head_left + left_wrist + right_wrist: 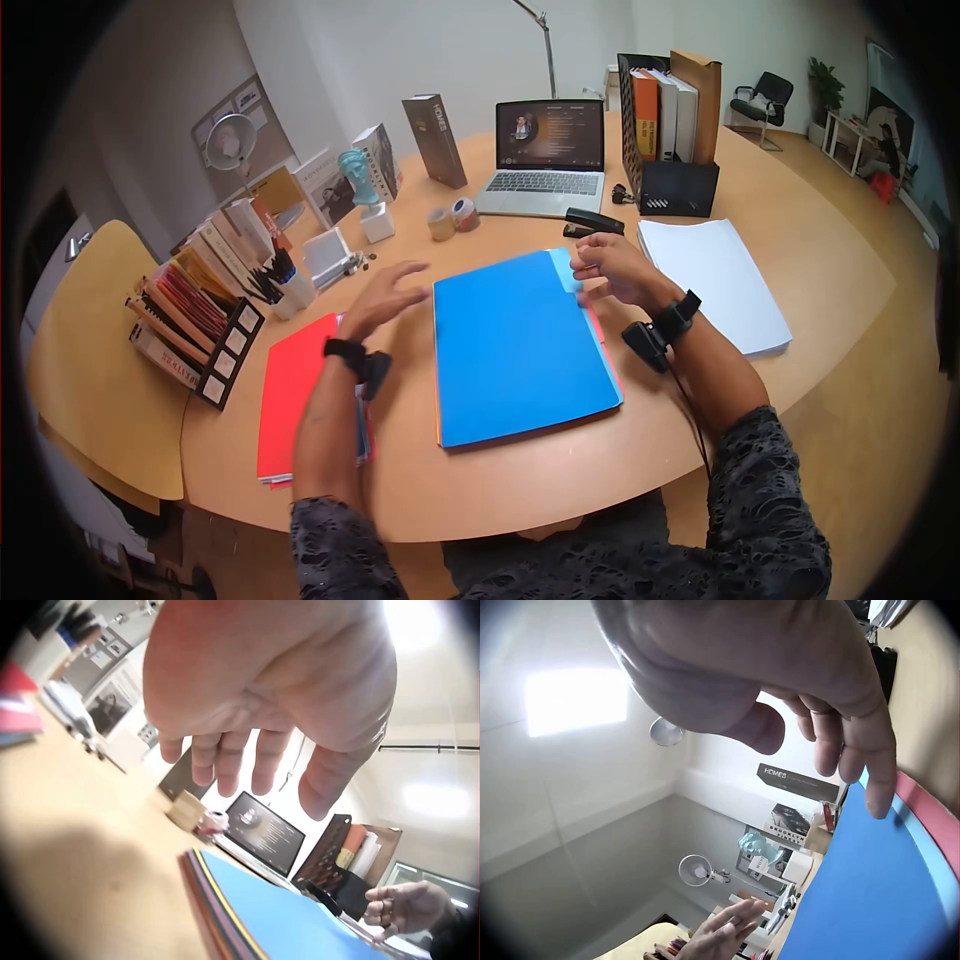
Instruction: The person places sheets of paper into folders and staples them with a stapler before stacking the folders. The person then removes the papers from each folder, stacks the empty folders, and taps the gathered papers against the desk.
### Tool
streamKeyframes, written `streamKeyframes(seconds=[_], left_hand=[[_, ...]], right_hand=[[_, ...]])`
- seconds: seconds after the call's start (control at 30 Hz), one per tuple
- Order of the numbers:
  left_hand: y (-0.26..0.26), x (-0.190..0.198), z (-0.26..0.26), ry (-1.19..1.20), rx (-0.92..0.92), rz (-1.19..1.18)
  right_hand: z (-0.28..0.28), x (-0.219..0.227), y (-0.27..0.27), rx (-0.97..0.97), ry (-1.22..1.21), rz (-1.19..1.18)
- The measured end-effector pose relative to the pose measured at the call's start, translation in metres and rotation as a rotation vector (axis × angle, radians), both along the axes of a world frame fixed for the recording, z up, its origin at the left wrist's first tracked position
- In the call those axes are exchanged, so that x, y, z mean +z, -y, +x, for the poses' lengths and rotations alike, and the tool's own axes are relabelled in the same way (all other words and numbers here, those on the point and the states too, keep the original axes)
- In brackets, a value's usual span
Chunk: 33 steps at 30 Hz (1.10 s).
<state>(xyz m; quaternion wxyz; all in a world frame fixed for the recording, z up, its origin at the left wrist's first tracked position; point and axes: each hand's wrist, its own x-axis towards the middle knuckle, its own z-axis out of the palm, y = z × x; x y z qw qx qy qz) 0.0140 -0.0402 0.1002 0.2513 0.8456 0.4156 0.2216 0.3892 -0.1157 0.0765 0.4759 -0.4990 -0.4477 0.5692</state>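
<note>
A stack of folders with a blue one [525,350] on top lies at the middle of the table; light blue and pink edges show at its right. My left hand [383,298] hovers just left of the stack, fingers extended and holding nothing; the left wrist view shows the hand [262,690] above layered coloured edges. Over the stack's upper right corner is my right hand [618,268], its fingers loosely bent. In the right wrist view that hand [780,682] is empty, a fingertip near the blue folder [870,877]; whether it touches is unclear.
Red folders [290,400] lie at the left, white paper [715,280] at the right. Behind the stack are a black stapler [594,223], tape rolls [452,219] and a laptop [545,185]. A file holder [678,188] with books stands back right; a pen cup [292,292] stands left.
</note>
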Motion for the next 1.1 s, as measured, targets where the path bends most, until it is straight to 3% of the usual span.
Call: streamKeyframes(seconds=[0.03,0.13,0.27,0.37,0.47,0.53,0.57,0.63,0.67,0.73,0.8,0.83,0.9,1.0,1.07,1.1], left_hand=[[-0.001,0.0,0.022,0.046,-0.008,-0.168],[-0.018,-0.022,0.05,0.086,-0.036,-0.277],[-0.024,-0.041,0.055,-0.001,-0.075,-0.294],[-0.024,-0.049,0.047,0.154,-0.067,-0.332],[-0.026,-0.048,0.043,0.272,-0.116,-0.364],[-0.044,-0.07,0.036,0.491,-0.091,-0.423],[-0.054,-0.079,0.032,0.504,-0.109,-0.421],[-0.071,-0.098,0.023,1.069,-0.157,-0.581],[-0.065,-0.097,0.023,1.067,-0.173,-0.588],[-0.047,-0.088,0.022,1.077,-0.036,-0.46],[-0.047,-0.089,0.021,1.081,-0.08,-0.494],[-0.049,-0.093,0.008,1.084,-0.112,-0.523],[-0.046,-0.099,-0.003,1.095,-0.172,-0.581],[-0.052,-0.101,-0.022,1.114,-0.261,-0.656],[-0.045,-0.117,-0.045,1.119,-0.314,-0.701],[-0.045,-0.121,-0.055,1.119,-0.339,-0.725]], right_hand=[[0.003,0.0,0.0,0.016,0.003,-0.004],[0.005,0.003,0.004,0.026,0.022,-0.035],[0.004,0.002,0.002,0.045,0.01,-0.062],[0.001,0.002,0.002,0.032,0.062,-0.039],[0.0,0.012,-0.004,-0.019,-0.039,-0.026],[-0.014,0.035,0.005,0.147,-0.284,0.009],[-0.028,0.052,0.013,0.226,-0.285,0.158],[-0.072,0.071,0.016,0.418,-0.293,0.353],[-0.089,0.073,0.013,0.533,-0.292,0.399],[-0.124,0.072,0.025,0.613,-0.106,0.416],[-0.135,0.071,0.029,0.67,0.297,0.512],[-0.13,0.066,0.028,0.613,0.524,0.806],[-0.1,0.048,0.02,0.35,0.724,0.812],[-0.016,0.041,0.006,0.01,0.901,0.631],[0.048,0.035,0.002,-0.112,1.171,0.496],[0.072,0.034,0.003,-0.132,1.28,0.284]])
